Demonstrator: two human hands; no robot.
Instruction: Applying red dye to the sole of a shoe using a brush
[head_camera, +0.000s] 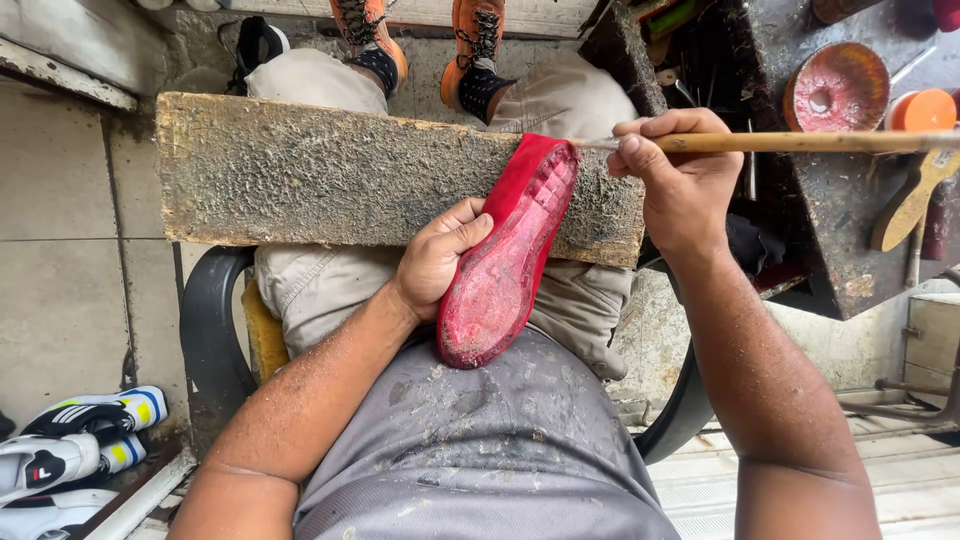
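Low in mid-frame, the left hand (437, 262) cups the red shoe sole (507, 255), its long axis rising up-right across the wooden board (300, 170), while the right hand (680, 180), just right of its tip, pinches a thin wooden stick (800, 142).

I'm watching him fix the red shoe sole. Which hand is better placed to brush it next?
Probably the right hand: it already grips the brush, whose tip sits at the top end of the red sole. The left hand is busy steadying the sole against the wooden board.
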